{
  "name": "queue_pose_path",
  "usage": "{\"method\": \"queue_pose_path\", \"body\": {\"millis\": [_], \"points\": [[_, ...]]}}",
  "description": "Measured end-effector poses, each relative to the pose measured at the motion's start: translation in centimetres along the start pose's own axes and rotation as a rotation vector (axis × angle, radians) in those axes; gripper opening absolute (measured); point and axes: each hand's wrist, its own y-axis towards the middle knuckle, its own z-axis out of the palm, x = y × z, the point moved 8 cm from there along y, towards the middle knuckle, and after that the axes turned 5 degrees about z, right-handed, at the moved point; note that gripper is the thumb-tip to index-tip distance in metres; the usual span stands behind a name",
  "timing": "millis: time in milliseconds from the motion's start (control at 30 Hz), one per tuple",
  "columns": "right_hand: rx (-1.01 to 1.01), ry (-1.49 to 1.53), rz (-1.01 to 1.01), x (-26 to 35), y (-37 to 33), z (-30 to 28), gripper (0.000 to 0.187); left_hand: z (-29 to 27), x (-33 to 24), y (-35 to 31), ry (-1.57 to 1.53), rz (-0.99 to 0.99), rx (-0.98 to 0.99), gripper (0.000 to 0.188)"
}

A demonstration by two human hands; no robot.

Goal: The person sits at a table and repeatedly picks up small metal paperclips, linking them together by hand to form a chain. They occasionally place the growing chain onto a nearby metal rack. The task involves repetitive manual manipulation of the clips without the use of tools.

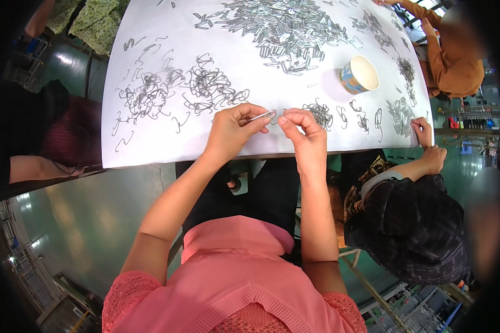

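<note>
Left hand (228,132) has a slim metal piece (262,116) pinched between thumb and fingers, held just in from the near edge of the tabletop (164,151), around mid-length. Right hand (310,140) is just beside it, thumb and index drawn close together; we can't tell if anything sits between them. Small gap between the two hands.

Our forearms cross the near edge, so wrists have the lap side to move in. White surface runs as a band along that edge from the near-left corner to our left wrist. Another patch lies ahead of our fingertips, up to the big heap of metal strips (286,36) by the far edge.

Tighter sideways: two piles of bent wire hooks, one toward the left edge (147,99) and one nearer us (208,84), sit left of our left hand. A dark cluster (320,114) is right behind our right fingers, with loose wire pieces (363,122) strung out toward the right edge. Paper cup (361,75) stands upright beyond those, white surface around its base.

Near-right corner is taken: a co-worker's hand (421,132) rests by a bundle of thin pieces (399,115). Dark patterned cap (411,227) sits close off our right arm.
</note>
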Motion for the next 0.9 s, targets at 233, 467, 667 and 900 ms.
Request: {"method": "queue_pose_path", "body": {"millis": [233, 467, 667, 900], "points": [[0.009, 0.073, 0.163, -1.4, -0.1, 0.7, 0.015, -0.9, -1.6, -1.5, 0.336, 0.215, -0.094, 0.017], [-0.044, 0.112, 0.104, -0.7, -0.4, 1.6, 0.014, -1.2, -1.6, -2.1, 0.359, 0.284, -0.135, 0.016], [-0.022, 0.087, -0.03, -0.3, -0.5, 2.2, 0.012, -2.0, -0.3, -1.7, 0.29, 0.2, -0.124, 0.017], [0.011, -0.073, -0.211, 0.7, -1.1, 3.6, 0.011, -5.1, 0.7, 0.5, -0.026, 0.075, -0.197, 0.018]]}}
